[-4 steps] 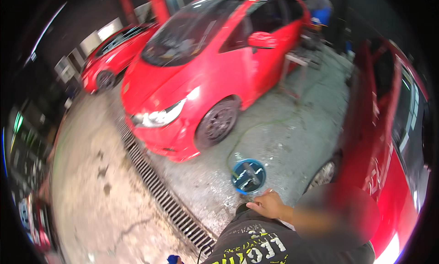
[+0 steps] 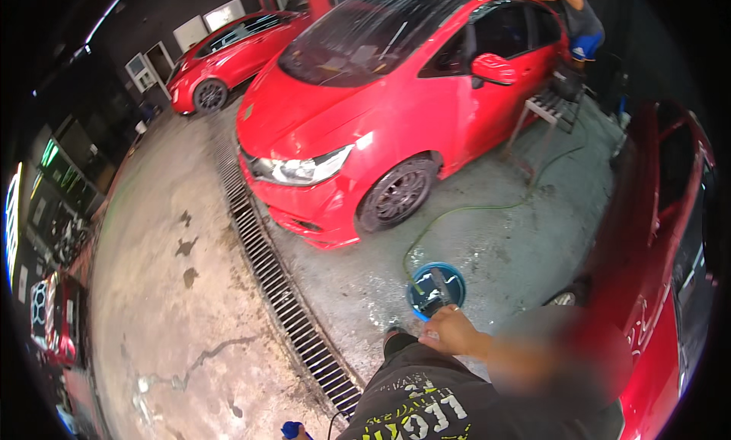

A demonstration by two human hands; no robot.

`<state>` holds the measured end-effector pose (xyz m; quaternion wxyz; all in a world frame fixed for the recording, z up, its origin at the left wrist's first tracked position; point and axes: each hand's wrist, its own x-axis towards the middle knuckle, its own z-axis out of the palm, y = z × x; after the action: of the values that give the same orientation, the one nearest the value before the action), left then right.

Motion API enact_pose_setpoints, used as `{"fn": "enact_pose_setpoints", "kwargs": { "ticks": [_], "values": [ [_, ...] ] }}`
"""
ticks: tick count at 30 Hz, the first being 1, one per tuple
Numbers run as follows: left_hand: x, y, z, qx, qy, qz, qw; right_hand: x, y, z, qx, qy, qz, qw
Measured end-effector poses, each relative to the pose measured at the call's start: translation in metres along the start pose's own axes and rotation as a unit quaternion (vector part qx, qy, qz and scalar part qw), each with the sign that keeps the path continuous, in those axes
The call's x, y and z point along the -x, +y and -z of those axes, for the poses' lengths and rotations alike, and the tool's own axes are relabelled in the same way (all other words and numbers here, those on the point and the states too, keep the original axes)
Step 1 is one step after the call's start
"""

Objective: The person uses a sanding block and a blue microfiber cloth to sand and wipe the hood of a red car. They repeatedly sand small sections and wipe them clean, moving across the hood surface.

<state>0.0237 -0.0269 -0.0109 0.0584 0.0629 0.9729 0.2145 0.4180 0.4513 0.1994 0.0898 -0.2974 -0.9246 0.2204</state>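
Over the near rim of a round blue bucket (image 2: 460,281) of dark liquid is my right hand (image 2: 451,332), seen from the back. Its thumb stands apart from the fingers, which are partly hidden, and nothing shows in it. A dark grey elongated shape (image 2: 440,280) shows in the bucket, and a green hose (image 2: 457,210) runs into it. At the lower edge my left hand (image 2: 302,434) is mostly cut off, with its fingers against a small dark blue thing (image 2: 290,428) whose kind I cannot make out. A thin black cord (image 2: 333,420) hangs beside it.
A wet red car (image 2: 304,135) stands ahead, with a metal stand (image 2: 550,105) by its side. Another person (image 2: 582,21) leans at its roof. A darker red car (image 2: 647,257) is close on the right. A drain grate (image 2: 278,291) crosses the floor.
The view has swung, so the cars and bucket sit further right in it. My right hand now overlaps the bucket's near rim, where it was just below it before.
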Motion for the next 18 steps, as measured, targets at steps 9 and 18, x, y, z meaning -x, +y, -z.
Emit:
{"fn": "enact_pose_setpoints", "kwargs": {
  "ticks": [9, 18],
  "values": [
    [-0.079, 0.116, -0.035, 0.000, 0.037, 0.030, 0.999, -0.237, 0.037, -0.052, -0.027, -0.098, 0.006, 0.995],
    [-0.221, 0.176, 0.025, 0.044, 0.093, 0.012, 0.995, -0.504, 0.060, -0.045, -0.035, -0.092, -0.025, 0.995]
  ]
}}
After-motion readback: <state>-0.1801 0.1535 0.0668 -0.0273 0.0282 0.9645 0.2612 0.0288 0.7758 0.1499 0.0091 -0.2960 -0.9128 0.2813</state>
